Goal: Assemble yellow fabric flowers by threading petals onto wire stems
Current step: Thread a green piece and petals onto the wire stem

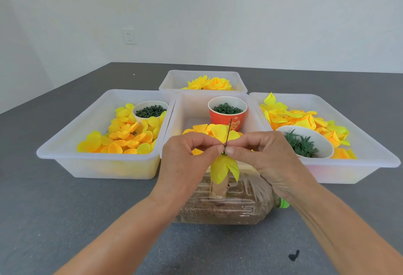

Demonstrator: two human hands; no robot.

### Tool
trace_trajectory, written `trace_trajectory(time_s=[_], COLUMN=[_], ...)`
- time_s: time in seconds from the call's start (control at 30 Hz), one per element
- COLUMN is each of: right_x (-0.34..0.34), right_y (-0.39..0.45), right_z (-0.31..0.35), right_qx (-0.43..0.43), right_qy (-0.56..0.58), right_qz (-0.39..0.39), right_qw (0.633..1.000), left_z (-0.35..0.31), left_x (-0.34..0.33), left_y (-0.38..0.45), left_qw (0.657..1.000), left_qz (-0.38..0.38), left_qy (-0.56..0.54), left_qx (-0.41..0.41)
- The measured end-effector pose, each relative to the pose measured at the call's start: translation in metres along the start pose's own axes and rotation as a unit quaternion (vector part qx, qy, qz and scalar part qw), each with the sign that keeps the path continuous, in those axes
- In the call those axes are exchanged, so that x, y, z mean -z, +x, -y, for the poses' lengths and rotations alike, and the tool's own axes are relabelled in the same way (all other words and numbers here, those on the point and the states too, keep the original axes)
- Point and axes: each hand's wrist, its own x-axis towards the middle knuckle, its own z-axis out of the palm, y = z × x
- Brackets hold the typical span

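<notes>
A dark gray table [65, 209] sits by a plain white wall [218, 13] with one white socket [130, 36] on it. On the table are four white trays [98, 161] with yellow petals [122, 135], cups of green bits, and some finished flowers [208, 83] in the far tray. Near the person lies a clear bottle [229, 209] on its side. Above it, the left hand [187, 161] and the right hand [266, 159] both pinch a thin wire stem [229, 131] standing up. Yellow petals hang just under the fingertips.
</notes>
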Motion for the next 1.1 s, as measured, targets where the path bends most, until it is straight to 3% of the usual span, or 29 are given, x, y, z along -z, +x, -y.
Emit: trace_trajectory(time_s=[0.2,0.4,0.63,1.1], right_x=[-0.001,-0.002,0.001,0.003], right_y=[0.002,-0.001,0.0,0.001], right_z=[-0.001,-0.005,-0.005,0.004], right_qx=[0.003,-0.001,-0.036,0.014], right_qy=[-0.079,-0.092,0.022,-0.118], right_qz=[0.002,0.0,0.0,0.023], right_qw=[0.997,0.996,0.999,0.993], left_z=[-0.002,-0.002,-0.003,-0.005], left_x=[0.003,0.004,0.01,0.01], left_y=[0.003,0.002,0.008,0.01], left_qw=[0.996,0.995,0.996,0.985], left_qz=[0.013,0.023,0.054,0.083], left_qy=[0.09,0.101,0.066,0.148], left_qx=[-0.012,-0.007,0.025,-0.018])
